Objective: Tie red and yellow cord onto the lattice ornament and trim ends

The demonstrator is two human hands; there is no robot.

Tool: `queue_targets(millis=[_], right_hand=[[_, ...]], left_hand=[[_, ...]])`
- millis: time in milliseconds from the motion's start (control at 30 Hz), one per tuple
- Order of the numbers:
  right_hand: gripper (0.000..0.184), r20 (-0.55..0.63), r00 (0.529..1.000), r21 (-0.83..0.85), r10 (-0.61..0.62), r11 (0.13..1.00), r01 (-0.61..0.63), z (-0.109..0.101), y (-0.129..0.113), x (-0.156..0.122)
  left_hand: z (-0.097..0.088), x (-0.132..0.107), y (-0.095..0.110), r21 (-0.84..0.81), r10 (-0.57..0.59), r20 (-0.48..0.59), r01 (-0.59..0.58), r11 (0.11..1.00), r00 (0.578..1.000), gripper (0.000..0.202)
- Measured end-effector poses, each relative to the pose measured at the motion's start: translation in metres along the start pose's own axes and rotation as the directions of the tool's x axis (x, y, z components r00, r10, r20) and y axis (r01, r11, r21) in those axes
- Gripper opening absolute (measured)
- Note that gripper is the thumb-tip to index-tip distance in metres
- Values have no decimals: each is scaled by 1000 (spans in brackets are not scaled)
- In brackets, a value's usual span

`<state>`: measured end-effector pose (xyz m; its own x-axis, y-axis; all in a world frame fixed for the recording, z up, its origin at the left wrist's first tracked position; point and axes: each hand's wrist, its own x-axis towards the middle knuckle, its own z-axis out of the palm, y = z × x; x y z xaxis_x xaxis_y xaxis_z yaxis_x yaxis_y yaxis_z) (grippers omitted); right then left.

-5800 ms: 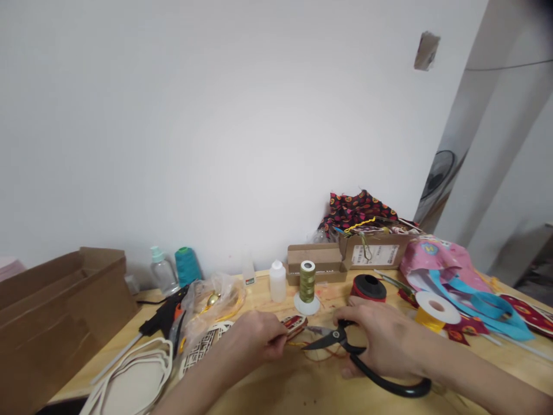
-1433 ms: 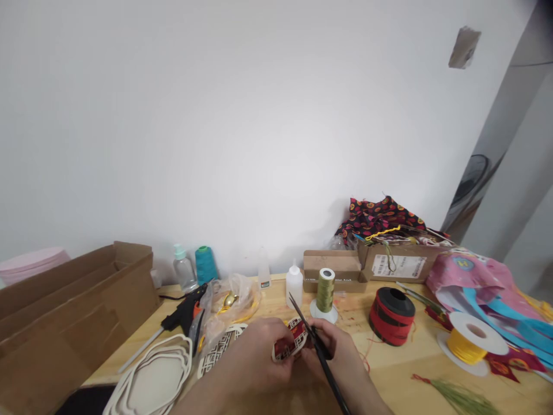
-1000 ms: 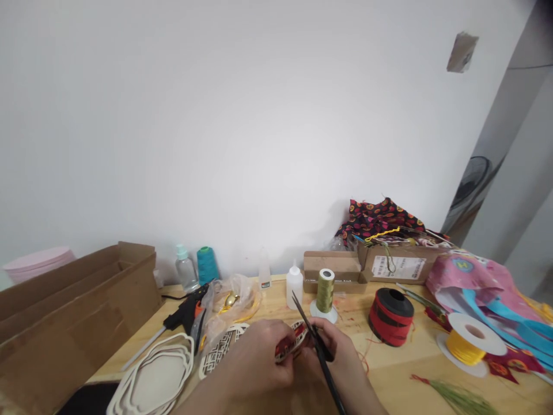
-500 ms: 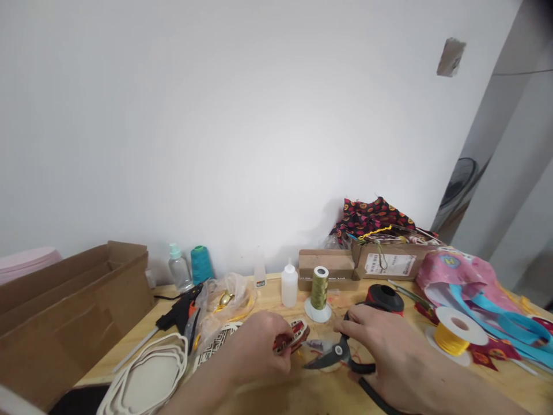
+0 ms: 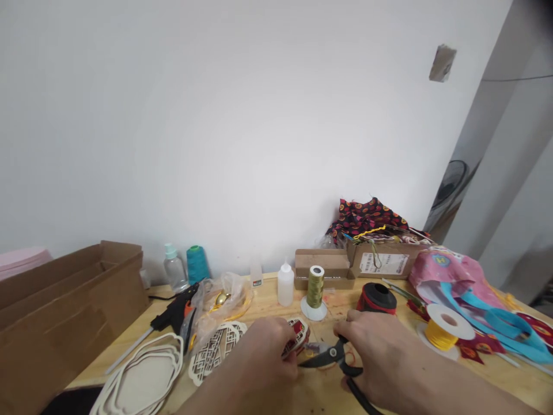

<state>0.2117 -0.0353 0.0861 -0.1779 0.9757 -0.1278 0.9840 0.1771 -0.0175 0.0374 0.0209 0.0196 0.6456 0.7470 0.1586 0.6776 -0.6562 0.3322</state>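
Observation:
My left hand point(image 5: 263, 354) is closed around a small cream-and-red ornament with a lattice pattern point(image 5: 298, 335); its lower part is hidden by the fingers. In my right hand point(image 5: 380, 351) is a pair of scissors with black handles point(image 5: 319, 361). The blades point left, slightly spread, just right of and below the ornament; whether they touch it I cannot tell. Orange-red thread point(image 5: 330, 366) lies around the blades. Beyond the hands stands an olive thread spool point(image 5: 316, 288) on a white base. Left of my left hand lie pale lattice cutouts point(image 5: 216, 349).
Pale frame-shaped pieces point(image 5: 140, 374), a black glue gun point(image 5: 173, 308) and a cardboard box point(image 5: 69, 317) occupy the left. A squeeze bottle point(image 5: 286, 285) stands at the back. On the right are a black-and-red spool point(image 5: 378, 298), yellow cord point(image 5: 440, 334) and blue ribbon point(image 5: 514, 328).
The view has shifted slightly, so surroundings sit a little further left. My left hand has turned the ornament more upright and brought it nearer the scissors. Both hands keep their grip.

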Motion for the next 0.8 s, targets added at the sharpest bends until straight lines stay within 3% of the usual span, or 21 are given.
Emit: queue_targets(millis=[367, 500, 667, 800], right_hand=[[26, -42, 988, -2, -151, 989, 151, 10, 2, 2], [29, -68, 977, -1, -204, 979, 205, 21, 8, 5], [31, -76, 986, 90, -150, 984, 157, 39, 9, 3], [42, -217, 970, 201, -106, 968, 151, 59, 15, -4]], left_hand=[[-6, -3, 6, -73, 14, 48, -10, 997, 999, 14], [-7, -4, 10, -88, -39, 59, 44, 995, 998, 15], [2, -4, 7, -54, -44, 44, 46, 997, 998, 6], [2, -12, 0, -71, -38, 5, 38, 997, 999, 2]])
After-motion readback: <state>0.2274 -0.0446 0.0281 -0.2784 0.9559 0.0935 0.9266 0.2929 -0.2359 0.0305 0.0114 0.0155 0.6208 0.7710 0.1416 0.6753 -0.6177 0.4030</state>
